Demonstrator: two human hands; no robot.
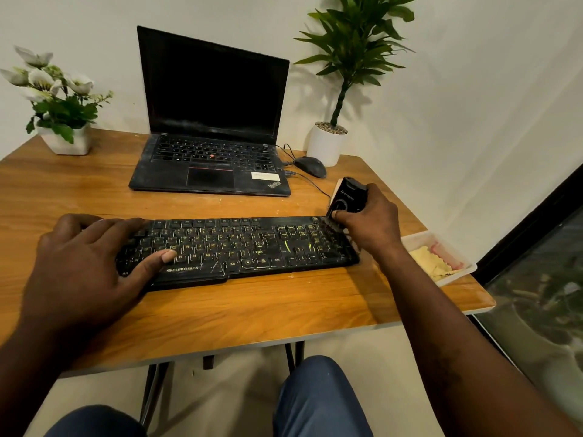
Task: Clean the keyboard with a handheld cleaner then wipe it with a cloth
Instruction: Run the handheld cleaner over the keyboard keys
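Head view: keyboard (pixel 239 247) lies flat on table (pixel 220 310), near the front edge, in front of laptop (pixel 211 121). Left grip (pixel 85 266) wide, fingers spread flat over the keyboard's left end, thumb on the keys. Right grip (pixel 372 222) wrapped round cleaner (pixel 348 197), thumb on its front ring. Cleaner is tilted, lower end at the keyboard's far right corner. Tray (pixel 467 263) just right of the keyboard, yellow cloth (pixel 432 263) inside. Mouse (pixel 310 166) just right of the laptop.

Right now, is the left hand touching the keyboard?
Touching. The head view shows the left hand lying across the left end of the keyboard, with its thumb on the keys.
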